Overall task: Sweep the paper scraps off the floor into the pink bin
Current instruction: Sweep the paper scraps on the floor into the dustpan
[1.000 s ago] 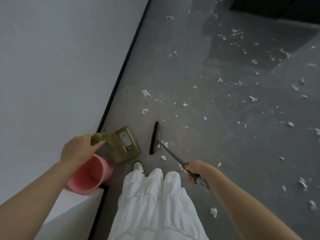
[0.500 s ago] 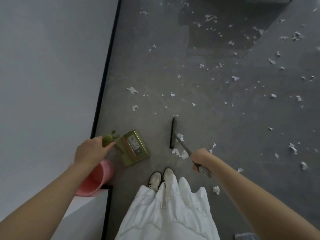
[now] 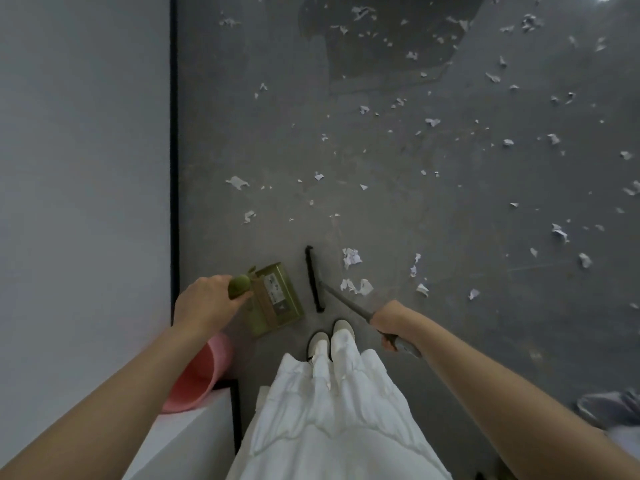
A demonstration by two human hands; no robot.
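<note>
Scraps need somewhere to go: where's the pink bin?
Head view, lower left: the pink bin sits by the wall, under the left forearm, behind the dustpan.

Perhaps a bare indoor room: grey concrete floor, plain white wall, black skirting.

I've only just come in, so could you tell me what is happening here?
A person is sweeping. The left hand grips the green dustpan by its handle, and the right hand holds the broom, whose head rests on the floor beside the pan. Paper scraps lie scattered across the floor; the pink bin stands by the wall.
</note>
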